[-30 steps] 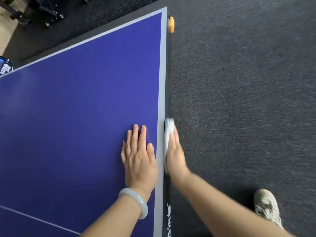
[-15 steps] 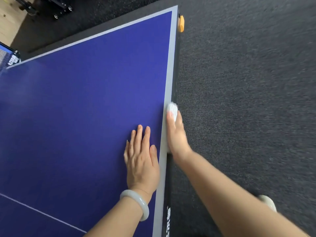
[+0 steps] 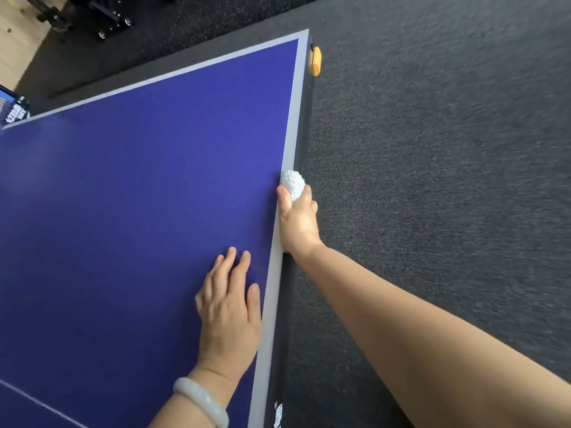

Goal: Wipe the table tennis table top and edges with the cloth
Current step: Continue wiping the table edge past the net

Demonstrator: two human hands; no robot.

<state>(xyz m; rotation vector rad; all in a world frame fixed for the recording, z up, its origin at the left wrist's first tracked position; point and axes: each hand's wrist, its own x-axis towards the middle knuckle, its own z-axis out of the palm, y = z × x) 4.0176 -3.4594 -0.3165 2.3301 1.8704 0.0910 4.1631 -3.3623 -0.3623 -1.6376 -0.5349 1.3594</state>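
The right hand (image 3: 298, 223) grips a white cloth (image 3: 293, 182) against the blue counter's (image 3: 139, 180) side edge; the left hand (image 3: 230, 310) rests flat on top, fingers (image 3: 230, 267) released.

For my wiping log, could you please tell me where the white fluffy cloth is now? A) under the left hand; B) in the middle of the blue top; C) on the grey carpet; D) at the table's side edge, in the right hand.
D: the right hand grips the white fluffy cloth against the side edge of the blue table tennis table; the left hand lies flat, empty.
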